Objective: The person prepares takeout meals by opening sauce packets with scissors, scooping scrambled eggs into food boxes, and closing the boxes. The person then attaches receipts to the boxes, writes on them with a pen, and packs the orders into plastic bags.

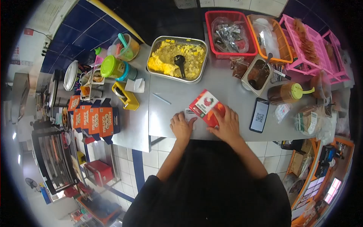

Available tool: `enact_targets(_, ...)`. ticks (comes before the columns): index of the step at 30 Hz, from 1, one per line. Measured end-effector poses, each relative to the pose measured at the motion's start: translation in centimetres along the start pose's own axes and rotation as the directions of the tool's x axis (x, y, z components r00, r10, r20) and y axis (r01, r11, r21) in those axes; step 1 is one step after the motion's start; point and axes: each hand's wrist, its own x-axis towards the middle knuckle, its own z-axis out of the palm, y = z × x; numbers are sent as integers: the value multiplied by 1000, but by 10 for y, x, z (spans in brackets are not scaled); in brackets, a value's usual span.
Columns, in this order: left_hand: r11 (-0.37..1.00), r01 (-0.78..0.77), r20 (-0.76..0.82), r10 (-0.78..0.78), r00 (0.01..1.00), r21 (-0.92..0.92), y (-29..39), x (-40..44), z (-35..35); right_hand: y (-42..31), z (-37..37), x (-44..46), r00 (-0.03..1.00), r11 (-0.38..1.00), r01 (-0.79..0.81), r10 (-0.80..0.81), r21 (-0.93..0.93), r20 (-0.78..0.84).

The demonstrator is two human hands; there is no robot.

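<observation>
My right hand (228, 126) grips a small red-and-white carton (207, 104), its index finger lying across the printed top face. The carton is tilted at the front of the steel table. Just left of it, my left hand (182, 128) is at a white printed slip (190, 113), with the thumb against it and the fingers bent. The carton and hand partly cover the slip. A pale blue stick-like item (162, 98) lies beyond my left hand. To the right of my right hand, a phone (259, 115) lies face up, showing a QR code.
Behind stands a metal tray (151, 72) of yellow food with a black scoop. Folded orange boxes (96, 121) and a yellow tape dispenser (130, 101) are left. A sauce container (247, 85), squeeze bottle (281, 94), red basket (208, 36) and pink rack (302, 66) are right.
</observation>
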Motion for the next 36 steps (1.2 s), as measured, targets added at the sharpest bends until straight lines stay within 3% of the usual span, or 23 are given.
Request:
enact_targets(1,998,57,94,-57,994,3,-2,4,4,-6,-2,-11,997,997,-72,71,-33,-8)
enact_targets(4,983,172,338,-183,923,63,-13,10,5,-15,-13,-32,926,933,-334,298,135,230)
enact_targets(7,851,413,451,-245,858,-324,-11,42,3,-10,1,-47,942,827,-334,281,452,181)
enact_targets(8,768,374,419,-152,895,-520,-2,51,-10,-11,2,-49,954,827,-298,248,477,168)
enact_targets(11,408,440,527,127,840,-800,70,78,-73,2,26,-57,866,552,-430,477,714,152)
enact_targets(12,477,361,503,210,838,-801,83,76,-64,10,33,-58,838,550,-349,546,759,-10)
enact_targets(14,587,183,459,364,810,-789,101,64,-39,11,20,-47,838,723,-297,510,623,-192)
enact_targets(15,676,132,487,367,792,-725,103,56,-24,9,13,-43,835,796,-274,475,540,-278)
enact_targets(17,822,5,541,371,755,-570,104,42,2,4,7,-35,886,887,-311,400,341,-234)
enact_targets(19,839,31,559,334,759,-543,102,39,-12,1,10,-33,919,936,-349,353,57,-173)
enact_targets(21,835,66,571,313,759,-546,83,39,-38,0,14,-39,917,937,-349,348,31,-197)
enact_targets(23,910,115,685,211,697,-397,35,36,-54,0,16,-38,913,933,-359,356,22,-198)
enact_targets(24,991,36,769,75,635,-127,9,41,-62,-4,16,-37,908,925,-377,376,31,-186)
enact_targets(26,941,252,594,-74,801,-224,-81,57,-61,-7,17,-37,897,913,-404,406,51,-176)
enact_targets(27,944,185,246,-117,962,-273,-130,70,-59,-7,16,-36,895,912,-406,409,58,-179)
enact_targets(28,963,105,-142,-144,979,-250,-171,92,-55,-7,16,-35,895,912,-404,409,65,-180)
enact_targets(29,898,427,-205,-441,874,-107,-181,112,-75,-8,15,-35,894,910,-408,415,74,-168)
enact_targets(31,821,534,-208,-569,796,-203,-270,138,-50,-9,13,-34,896,908,-409,418,88,-147)
enact_targets(32,662,635,69,-669,740,-398,-269,142,-58,-8,12,-33,897,903,-415,426,108,-114)
enact_targets(33,439,730,354,-667,655,-524,-261,151,-70,-8,11,-32,903,908,-406,416,103,-109)
enact_targets(34,179,805,614,-561,556,-565,-257,157,-77,-8,10,-31,907,912,-399,408,96,-106)
enact_targets(36,-34,817,754,-408,514,-576,-308,171,-55,-9,9,-29,911,916,-393,400,81,-106)
